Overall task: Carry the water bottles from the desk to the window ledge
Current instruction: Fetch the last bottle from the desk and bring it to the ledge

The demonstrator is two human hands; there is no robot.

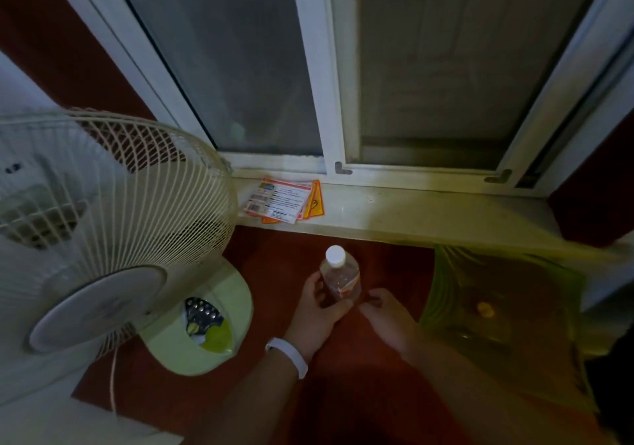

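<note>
A clear plastic water bottle point(339, 278) with a white cap and a red-and-white label is held upright in front of the red wall below the window ledge point(411, 214). My left hand point(317, 311), with a white band on the wrist, is wrapped around the bottle's lower half. My right hand point(384, 314) is just right of the bottle with its fingertips near the bottle's base; whether it touches the bottle is unclear. The pale stone ledge runs under the white-framed window, above and beyond the bottle.
A stack of printed cards with orange warning stickers point(284, 201) lies on the ledge's left part. A cream standing fan point(103, 225) with a green base fills the left side. A green woven basket point(494, 307) sits at right, just under the ledge.
</note>
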